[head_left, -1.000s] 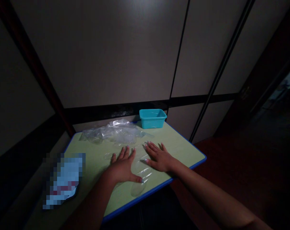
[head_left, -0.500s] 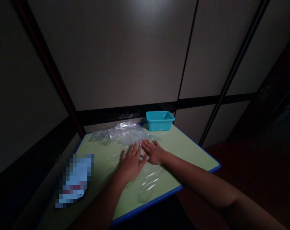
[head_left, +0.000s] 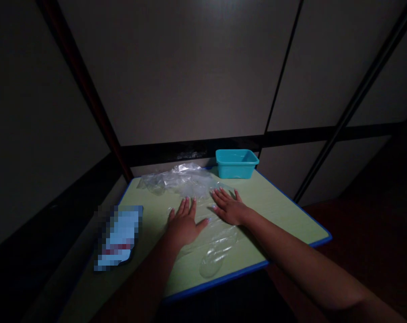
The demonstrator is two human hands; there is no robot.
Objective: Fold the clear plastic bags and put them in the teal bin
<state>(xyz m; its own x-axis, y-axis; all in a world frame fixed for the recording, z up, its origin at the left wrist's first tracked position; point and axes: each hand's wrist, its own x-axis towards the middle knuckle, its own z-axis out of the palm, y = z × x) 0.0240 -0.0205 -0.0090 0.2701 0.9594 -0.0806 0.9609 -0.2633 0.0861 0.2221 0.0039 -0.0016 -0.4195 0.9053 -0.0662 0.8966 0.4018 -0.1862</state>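
Clear plastic film [head_left: 217,249] lies on the desk [head_left: 287,217] between and just nearer than the left grip [head_left: 183,228] and right grip [head_left: 230,211], both spread palm-down, in what looks like a smoothing step whose next move seems to call for light, even pressure.

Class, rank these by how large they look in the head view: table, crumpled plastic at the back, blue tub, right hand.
1. Table
2. Crumpled plastic
Not ranked: blue tub and right hand; they look close in size, and the hand is nearer the camera.
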